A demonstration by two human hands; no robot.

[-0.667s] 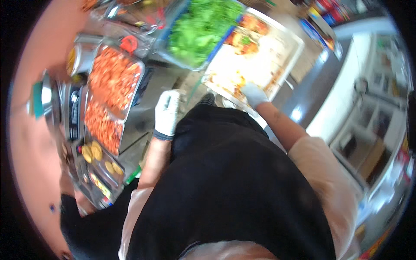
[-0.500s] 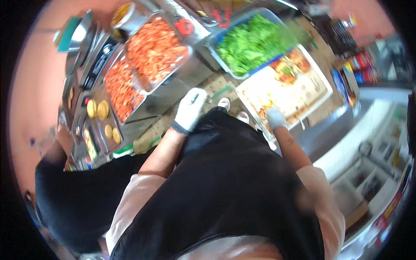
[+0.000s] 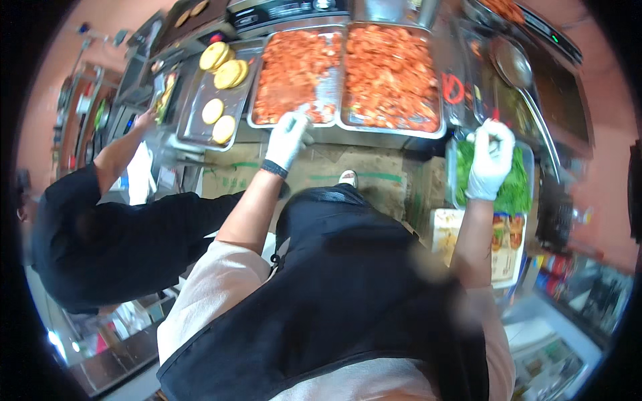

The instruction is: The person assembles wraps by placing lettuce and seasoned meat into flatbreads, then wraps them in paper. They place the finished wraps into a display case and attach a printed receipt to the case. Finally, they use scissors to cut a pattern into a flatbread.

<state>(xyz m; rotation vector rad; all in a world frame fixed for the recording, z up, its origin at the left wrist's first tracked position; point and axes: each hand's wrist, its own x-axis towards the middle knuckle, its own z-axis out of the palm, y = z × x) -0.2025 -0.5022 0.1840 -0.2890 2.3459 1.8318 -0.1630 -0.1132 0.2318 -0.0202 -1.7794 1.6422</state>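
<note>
My left hand (image 3: 287,142), in a white glove, is at the front edge of a metal tray of chopped reddish meat (image 3: 287,73). Its fingers are curled together, and whatever they may hold is hidden. Over a clear tub of green lettuce (image 3: 511,177) hovers my right hand (image 3: 492,160), gloved too, with fingers bent inward into a pinch; I cannot make out anything in them. Just beyond its fingertips shows a small red piece. A second tray of chopped meat (image 3: 391,77) stands between the hands, touched by neither.
A metal tray with round yellow buns (image 3: 227,73) sits at the left, near a co-worker's hand (image 3: 145,120). Below the lettuce is a white tray (image 3: 445,224) with food bits. A long-handled ladle (image 3: 535,107) and a red-handled tool (image 3: 453,88) lie at the right.
The view has swung left toward the meat trays. My right hand has left the white tray and is over the lettuce; my left hand has come to the meat tray's edge.
</note>
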